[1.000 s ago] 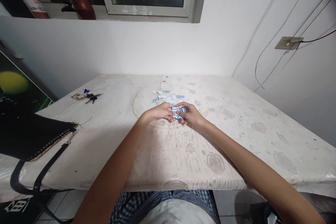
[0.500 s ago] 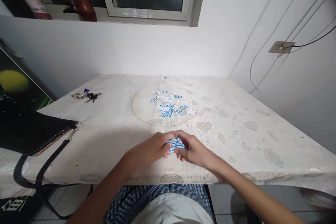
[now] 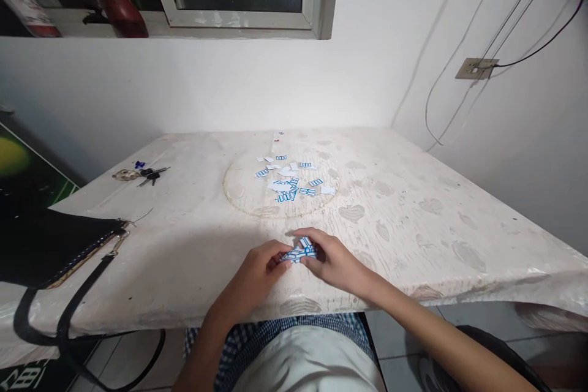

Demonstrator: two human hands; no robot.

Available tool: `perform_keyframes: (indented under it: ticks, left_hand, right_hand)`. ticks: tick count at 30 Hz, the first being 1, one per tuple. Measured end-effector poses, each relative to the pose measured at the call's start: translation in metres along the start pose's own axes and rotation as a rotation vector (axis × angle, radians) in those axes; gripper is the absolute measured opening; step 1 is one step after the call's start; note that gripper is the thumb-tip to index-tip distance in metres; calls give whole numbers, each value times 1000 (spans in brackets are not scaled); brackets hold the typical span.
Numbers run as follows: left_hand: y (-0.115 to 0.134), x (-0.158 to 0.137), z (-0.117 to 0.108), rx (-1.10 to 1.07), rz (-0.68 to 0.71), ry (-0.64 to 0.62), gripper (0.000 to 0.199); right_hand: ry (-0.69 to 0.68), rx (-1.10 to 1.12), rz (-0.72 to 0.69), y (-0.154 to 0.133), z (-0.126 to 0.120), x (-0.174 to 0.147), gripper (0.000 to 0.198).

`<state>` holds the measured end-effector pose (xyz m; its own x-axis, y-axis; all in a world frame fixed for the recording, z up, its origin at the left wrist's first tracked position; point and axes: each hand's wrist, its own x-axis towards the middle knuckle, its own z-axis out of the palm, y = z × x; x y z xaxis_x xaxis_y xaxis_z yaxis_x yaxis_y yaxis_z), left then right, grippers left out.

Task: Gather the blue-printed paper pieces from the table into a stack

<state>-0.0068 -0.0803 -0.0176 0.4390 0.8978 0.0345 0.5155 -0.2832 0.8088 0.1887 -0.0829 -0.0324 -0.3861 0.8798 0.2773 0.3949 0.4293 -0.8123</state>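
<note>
A small bunch of blue-and-white paper pieces (image 3: 301,251) sits between my two hands, low over the near part of the table. My left hand (image 3: 261,264) pinches the left end of the bunch between thumb and fingers. Curled round the right side, my right hand (image 3: 331,259) grips it with the thumb in front and the index finger over the top. The pieces overlap at different angles, and one sticks up near the right fingers. Farther off, a loose scatter of similar paper pieces (image 3: 287,190) lies on the table, some blue-striped, some plain white.
The table (image 3: 413,245) has a pale patterned plastic cover with a ring-shaped mark. Keys (image 3: 154,174) lie at the left, behind a black bag (image 3: 59,245) whose strap hangs over the front edge. A wall with a socket (image 3: 476,68) rises behind.
My left hand has drawn back a little to the left, off the top of the bunch, showing more of the pieces. The camera view has shifted slightly to the right.
</note>
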Motion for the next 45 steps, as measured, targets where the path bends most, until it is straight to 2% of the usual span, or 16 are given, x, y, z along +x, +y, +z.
perform_keyframes:
  ticks: [3, 10, 14, 19, 23, 27, 32, 39, 45]
  left_hand:
    - [-2, 0, 6, -20, -1, 46, 21]
    - [0, 0, 7, -49, 20, 33, 25]
    - [-2, 0, 7, -75, 33, 41, 23]
    - [-3, 0, 8, -180, 29, 10, 20]
    - [0, 0, 8, -226, -3, -2, 11]
    - [1, -1, 7, -259, 11, 10, 9]
    - [1, -1, 8, -256, 42, 3, 16]
    - [6, -2, 10, -146, 45, 26, 13]
    - [8, -3, 11, -46, 83, 64, 21]
  right_hand:
    - [-13, 63, -4, 1, -2, -2, 51]
    - [-45, 130, -51, 0, -3, -7, 56]
    - [-51, 195, -44, 0, -3, -9, 51]
    - [11, 73, -106, 4, -2, -7, 41]
    - [-6, -45, -212, 0, -3, -8, 45]
    - [-4, -105, -256, -4, -3, -9, 49]
    - [19, -108, -237, -2, -1, -9, 45]
    - [16, -128, -188, -4, -2, -10, 36]
    - [21, -125, -141, -4, 0, -10, 28]
